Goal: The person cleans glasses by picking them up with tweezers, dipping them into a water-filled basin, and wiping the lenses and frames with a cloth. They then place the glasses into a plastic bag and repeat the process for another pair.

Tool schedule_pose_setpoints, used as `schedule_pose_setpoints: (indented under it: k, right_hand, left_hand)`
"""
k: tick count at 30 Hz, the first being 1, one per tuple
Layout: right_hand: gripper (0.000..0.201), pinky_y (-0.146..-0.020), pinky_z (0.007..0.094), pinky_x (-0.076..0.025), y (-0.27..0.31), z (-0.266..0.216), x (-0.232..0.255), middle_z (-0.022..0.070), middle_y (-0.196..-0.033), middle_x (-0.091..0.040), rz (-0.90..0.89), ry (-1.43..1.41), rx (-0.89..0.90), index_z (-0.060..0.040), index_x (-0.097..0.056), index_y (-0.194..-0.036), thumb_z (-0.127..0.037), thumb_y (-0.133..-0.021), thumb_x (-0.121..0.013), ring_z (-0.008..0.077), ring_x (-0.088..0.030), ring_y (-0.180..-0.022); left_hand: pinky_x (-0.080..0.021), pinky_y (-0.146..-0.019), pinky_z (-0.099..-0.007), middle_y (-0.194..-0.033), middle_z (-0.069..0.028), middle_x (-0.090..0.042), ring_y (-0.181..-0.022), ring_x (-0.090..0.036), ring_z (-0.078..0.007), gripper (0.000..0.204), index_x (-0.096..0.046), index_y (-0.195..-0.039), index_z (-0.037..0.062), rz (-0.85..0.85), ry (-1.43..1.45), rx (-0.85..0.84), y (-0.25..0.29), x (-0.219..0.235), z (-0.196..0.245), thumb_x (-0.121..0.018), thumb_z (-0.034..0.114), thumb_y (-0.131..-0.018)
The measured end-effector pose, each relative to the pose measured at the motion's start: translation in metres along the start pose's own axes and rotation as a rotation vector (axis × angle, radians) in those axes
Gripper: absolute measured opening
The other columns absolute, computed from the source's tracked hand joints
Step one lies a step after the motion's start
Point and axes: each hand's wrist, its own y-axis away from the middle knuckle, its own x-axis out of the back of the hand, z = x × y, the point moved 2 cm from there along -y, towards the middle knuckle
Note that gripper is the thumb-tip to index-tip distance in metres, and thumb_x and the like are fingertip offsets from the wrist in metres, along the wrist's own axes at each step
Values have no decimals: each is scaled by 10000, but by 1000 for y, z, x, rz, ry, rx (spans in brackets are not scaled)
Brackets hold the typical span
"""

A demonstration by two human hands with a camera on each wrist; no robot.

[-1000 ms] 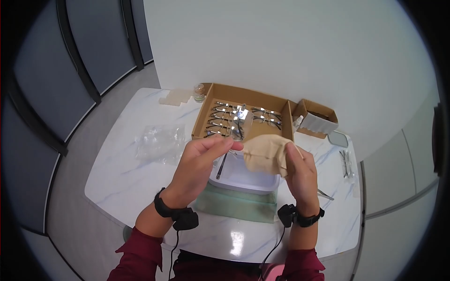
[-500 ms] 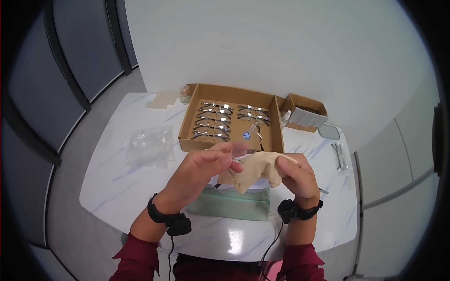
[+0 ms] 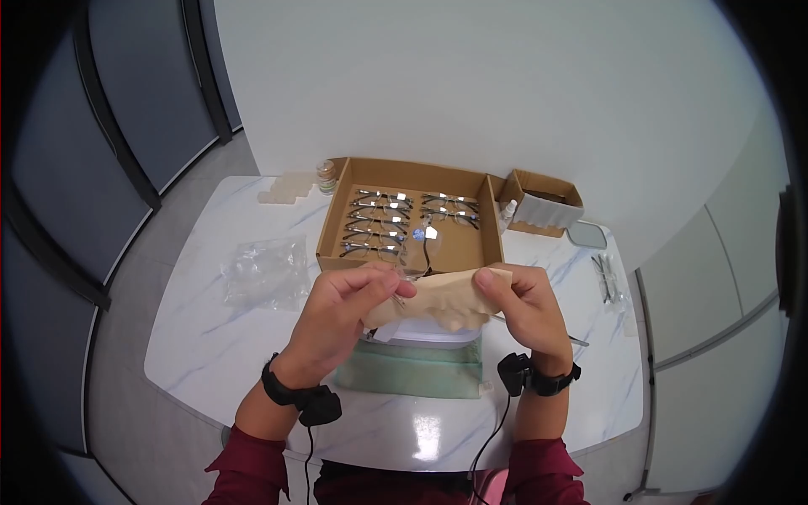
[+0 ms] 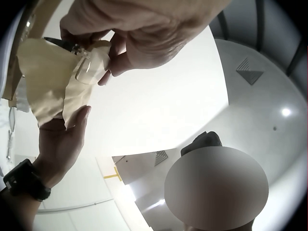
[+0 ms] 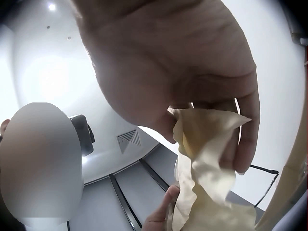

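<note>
My left hand (image 3: 341, 316) pinches a pair of eyeglasses between thumb and fingers. In the left wrist view a clear lens of the eyeglasses (image 4: 91, 70) shows against a beige cleaning cloth (image 4: 45, 79), and a dark temple sticks out beside it. Thumb and fingers of my right hand (image 3: 530, 311) grip the other end of the cloth, which stretches between both hands. Folds of the cloth (image 5: 204, 163) hang below the right fingers in the right wrist view. Part of the eyeglasses is hidden by the left fingers and the cloth.
Behind the hands a cardboard box (image 3: 459, 248) holds several eyeglasses in two columns. Under the hands a white tray (image 3: 438, 335) sits by a green cloth (image 3: 408, 370). A clear plastic bag (image 3: 265, 273) lies left; a smaller box (image 3: 547, 215) and a spray bottle (image 3: 508, 213) stand right.
Both hands have come lower and slightly left in the head view. The cloth, bunched at half a second ago, is now drawn out flatter between the hands and against the eyeglasses.
</note>
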Motion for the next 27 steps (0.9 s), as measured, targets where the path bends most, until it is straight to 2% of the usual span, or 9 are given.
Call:
schedule_pose_setpoints:
  k: [4, 7, 9, 17, 20, 25, 27]
  right_hand:
    - [330, -635, 231, -434, -7, 9, -2, -14, -784, -646, 171, -77, 108, 15, -692, -908, -274, -1018, -578, 49, -533, -711]
    - [311, -632, 223, -449, -6, 6, 0, 1, -806, -665, 211, -215, 19, 7, -681, -927, -275, -1014, -584, 55, -563, -698]
    - [300, -644, 221, -459, -8, 10, 4, 8, -815, -672, 226, -240, 31, 9, -674, -952, -272, -1012, -587, 57, -577, -712]
    - [249, -700, 228, -486, -7, 2, 0, 15, -865, -672, 306, -307, 54, 9, -657, -1005, -236, -991, -621, 67, -600, -766]
    - [223, -703, 221, -476, -3, -3, 1, 13, -877, -668, 261, -181, 136, 13, -658, -1032, -202, -977, -639, 57, -586, -778]
    - [212, -698, 207, -471, 9, -18, -2, 12, -871, -663, 261, -166, 145, 19, -663, -1039, -181, -973, -641, 59, -584, -779]
    - [235, -765, 223, -478, 13, -21, -1, 59, -990, -675, 231, -129, 125, 21, -665, -1098, -178, -978, -629, 81, -595, -854]
  left_hand:
    - [-404, -940, -296, -984, -33, -570, -1003, -543, -148, 254, -705, -939, -77, 23, 14, -22, -1, -2, -2, -605, 154, -976]
    - [-384, -944, -291, -945, -15, -541, -977, -527, -138, 257, -702, -953, -64, 42, -67, -119, -3, 1, -7, -591, 166, -984]
    - [-347, -1015, -309, -1057, -14, -596, -1044, -542, -140, 290, -720, -1028, -20, -17, -56, -91, -3, 2, -10, -592, 238, -996]
    - [-388, -1002, -298, -1065, -41, -686, -1082, -566, -128, 299, -711, -1081, -10, 17, -91, -7, -2, -19, -23, -591, 252, -999]
    - [-416, -976, -288, -1068, -48, -696, -1066, -582, -125, 284, -711, -1090, -9, 30, -109, -17, -2, -30, -26, -596, 233, -998]
    - [-428, -947, -303, -1060, -62, -699, -995, -595, -128, 257, -713, -1041, -27, 15, -197, -90, -6, -46, -30, -594, 195, -992]
    - [-450, -911, -264, -1033, -63, -696, -991, -601, -111, 238, -702, -1060, -49, -22, -263, -167, -9, -47, -37, -600, 155, -991]
